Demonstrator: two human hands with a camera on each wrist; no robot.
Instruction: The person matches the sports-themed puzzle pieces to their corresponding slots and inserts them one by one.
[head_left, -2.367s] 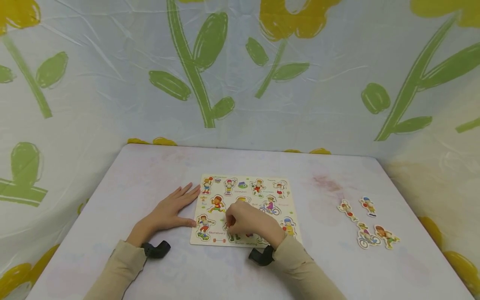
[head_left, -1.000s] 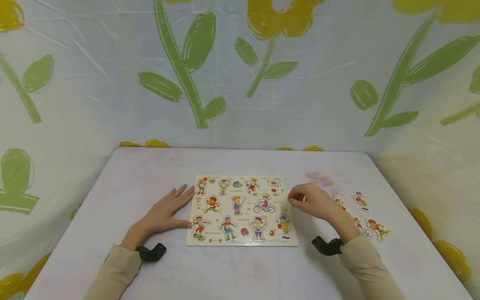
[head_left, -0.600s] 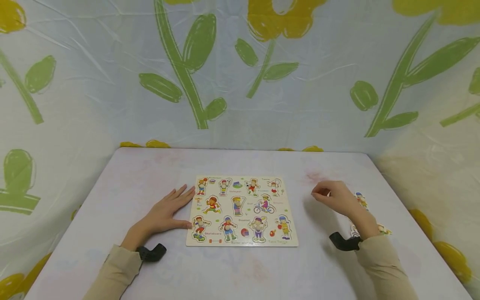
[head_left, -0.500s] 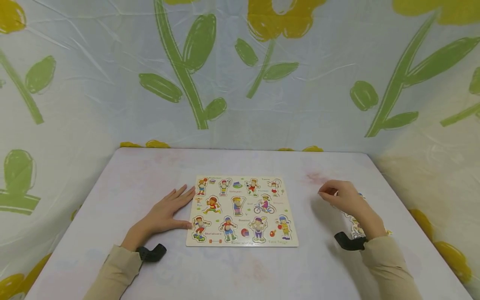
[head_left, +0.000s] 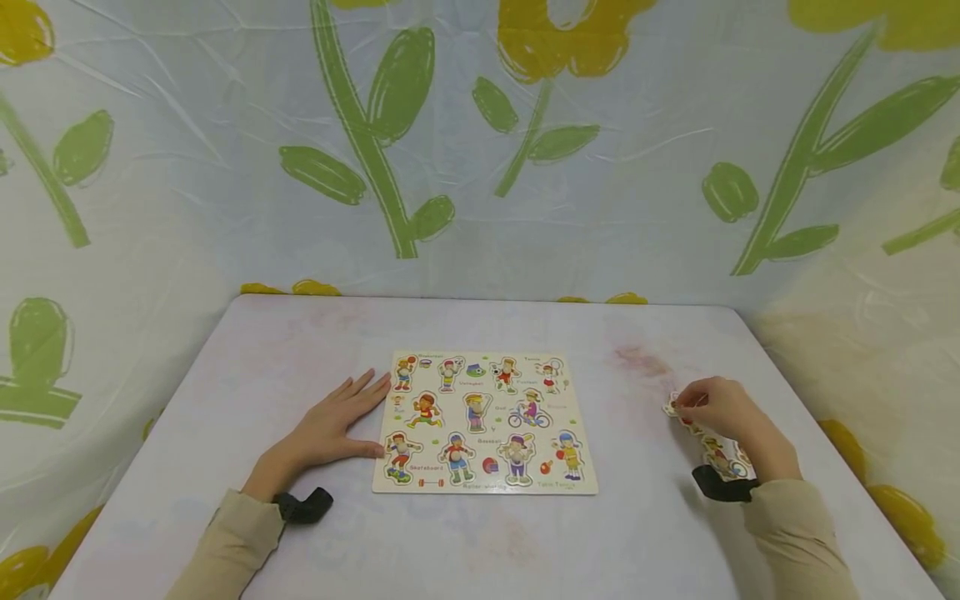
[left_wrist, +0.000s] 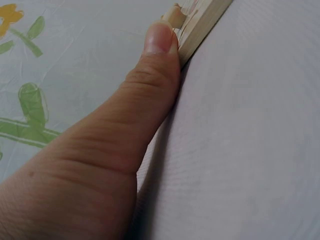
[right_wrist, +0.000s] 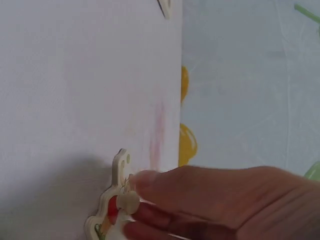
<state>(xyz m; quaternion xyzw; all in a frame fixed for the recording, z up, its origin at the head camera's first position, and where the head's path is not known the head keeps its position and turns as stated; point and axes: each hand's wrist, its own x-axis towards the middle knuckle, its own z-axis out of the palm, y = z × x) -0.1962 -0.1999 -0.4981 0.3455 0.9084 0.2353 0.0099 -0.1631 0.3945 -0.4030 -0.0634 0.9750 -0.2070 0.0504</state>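
Observation:
My right hand (head_left: 723,412) is at the loose puzzle pieces on the right. Its thumb and fingers pinch the round wooden knob (right_wrist: 128,202) of a flat puzzle piece (right_wrist: 102,215) with red and green on it. That piece's pale end (head_left: 669,406) pokes out past the fingertips in the head view. My left hand (head_left: 330,429) lies with fingers spread at the left side of a puzzle board (head_left: 480,492) showing sports figures. Its thumb (left_wrist: 159,42) touches the board's edge (left_wrist: 205,30) in the left wrist view.
Beside the right hand lie other loose pieces, including a cyclist piece (head_left: 723,458), partly hidden by the hand and wrist. Both wrists wear a black device (head_left: 303,505). Behind the table (head_left: 480,325) hangs a flower-patterned cloth (head_left: 480,167).
My right hand has left the middle of the board, moved right across the table and come down on a loose piece, taking its knob. The left hand has stayed at the board's edge.

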